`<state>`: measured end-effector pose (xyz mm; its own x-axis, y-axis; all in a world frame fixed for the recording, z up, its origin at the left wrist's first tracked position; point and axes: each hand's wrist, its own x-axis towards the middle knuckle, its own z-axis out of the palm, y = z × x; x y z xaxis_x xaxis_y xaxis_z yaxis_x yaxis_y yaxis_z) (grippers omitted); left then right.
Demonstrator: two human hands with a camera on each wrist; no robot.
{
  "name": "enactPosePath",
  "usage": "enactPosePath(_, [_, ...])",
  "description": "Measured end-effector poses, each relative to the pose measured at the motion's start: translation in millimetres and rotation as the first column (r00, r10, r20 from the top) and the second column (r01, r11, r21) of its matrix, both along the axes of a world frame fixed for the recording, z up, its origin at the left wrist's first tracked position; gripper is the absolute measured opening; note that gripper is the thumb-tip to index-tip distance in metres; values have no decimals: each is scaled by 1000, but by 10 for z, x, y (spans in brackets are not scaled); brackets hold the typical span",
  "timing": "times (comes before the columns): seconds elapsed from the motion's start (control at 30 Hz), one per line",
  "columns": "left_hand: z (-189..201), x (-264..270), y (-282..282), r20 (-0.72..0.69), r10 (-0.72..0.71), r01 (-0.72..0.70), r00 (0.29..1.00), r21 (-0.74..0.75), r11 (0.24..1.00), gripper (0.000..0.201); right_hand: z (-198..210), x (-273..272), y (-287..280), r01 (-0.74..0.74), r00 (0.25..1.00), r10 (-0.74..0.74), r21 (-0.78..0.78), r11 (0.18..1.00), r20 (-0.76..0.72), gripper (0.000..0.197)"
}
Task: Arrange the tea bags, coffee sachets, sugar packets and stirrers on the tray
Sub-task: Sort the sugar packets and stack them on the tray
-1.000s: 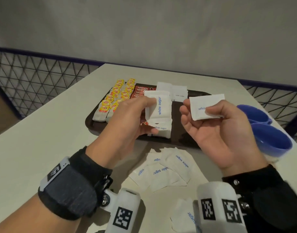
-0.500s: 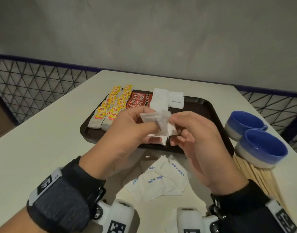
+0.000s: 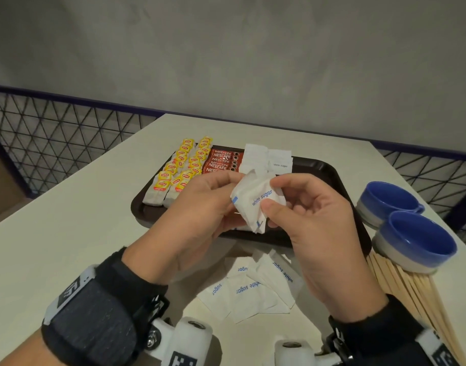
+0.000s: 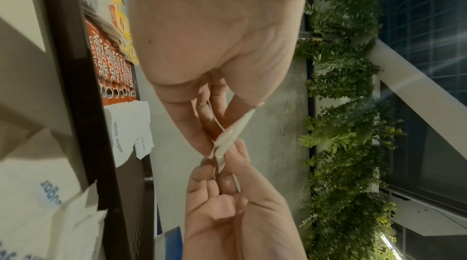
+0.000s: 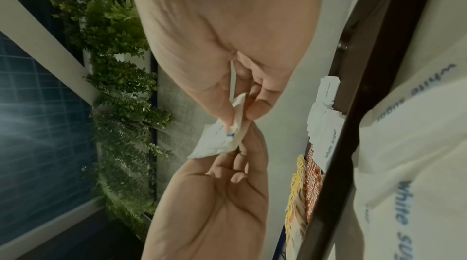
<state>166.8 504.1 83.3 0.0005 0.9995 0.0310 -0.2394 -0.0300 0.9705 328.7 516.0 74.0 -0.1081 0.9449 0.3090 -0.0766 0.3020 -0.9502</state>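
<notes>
Pale tabletop (image 3: 68,233) and a grey wall frame the work, and at its centre a small stack of sugar packets (image 3: 255,202) is held in the air above the near edge of the dark tray (image 3: 329,170). Both hands pinch it: the left hand (image 3: 197,215) grips one end with thumb and fingers, while the right hand (image 3: 313,223) nips the other, thumb on the face printed "white sugar". Held so from two sides, the packets are probably being squared into a neat bundle before going down. On the tray, two rows of yellow-tagged tea bags (image 3: 179,173) lie at the left, their tags seeming to read Lipton though the print is small; just beside them sit overlapped red coffee sachets (image 3: 221,162) marked "NESCAFE", with "CLASSIC" legible in the left wrist view. Next comes a line of white sugar packets already laid (image 3: 266,159), which suggests grouping by kind. Loose sugar packets (image 3: 255,286) wait on the table near the wrists, wooden stirrers (image 3: 411,294) lie at the right, and two blue cups (image 3: 406,223) stand beside the tray.
</notes>
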Motion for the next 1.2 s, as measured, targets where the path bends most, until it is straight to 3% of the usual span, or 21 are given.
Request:
enactPosePath(0.1, [32, 20, -10, 58, -16, 18, 998, -28, 999, 31, 6, 6, 0, 31, 1000, -31, -3, 1000, 2, 39])
enactPosePath(0.27, [15, 6, 14, 82, 30, -28, 996, -29, 999, 21, 7, 10, 9, 82, 996, -85, -70, 994, -33, 44])
enactPosePath(0.37, [-22, -25, 39, 11, 55, -54, 998, -26, 998, 42, 6, 29, 24, 101, 992, -109, -129, 987, -57, 41])
enactPosePath(0.57, [-47, -11, 35, -97, 81, -78, 992, 34, 996, 36, 16, 27, 33, 59, 992, -78, -193, 980, -95, 32])
enactPosePath(0.73, [-64, -13, 62, -19, 98, -97, 995, 33, 995, 38, -17, 3, 23, -7, 999, -4, -221, 975, -48, 15])
enactPosePath(0.83, [-65, -13, 52, 27, 64, -65, 998, 25, 998, 38, -12, -7, 22, -70, 996, 52, -284, 956, -69, 15])
enactPosePath(1.1, [-43, -1, 37, 132, 37, -39, 991, 18, 999, 35, -41, 9, 43, -40, 994, 16, -215, 976, -112, 12])
enactPosePath(1.2, [-39, 10, 34, 105, 28, -33, 994, 41, 999, 50, -31, 19, 34, -36, 993, 11, -204, 978, -121, 11])
